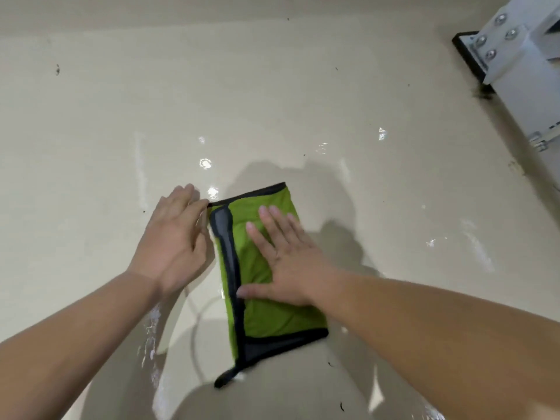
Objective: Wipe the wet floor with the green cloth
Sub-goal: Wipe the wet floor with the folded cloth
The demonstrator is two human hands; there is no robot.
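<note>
The green cloth (272,313), edged in black trim, lies folded into a long rectangle on the wet floor (91,131), at the lower middle of the view. One black-trimmed corner sticks out at its near end.

The right hand (288,256) rests flat on top of the cloth, palm down. Its fingers are straight and spread and the thumb reaches toward the black seam, so it presses rather than grasps.

The left hand (172,237) sits just beside the cloth's left edge, with its fingertips at the far left corner of the trim. The hand is blurred and its fingers are partly hidden, so I cannot tell whether it pinches the corner or only touches it.

Around the cloth the glossy beige floor carries streaks and glinting beads of water (206,163) and a few dark specks.

Well apart, at the upper right, stands a white metal frame (515,65) with bolts (500,18) on a black base plate (466,53).
</note>
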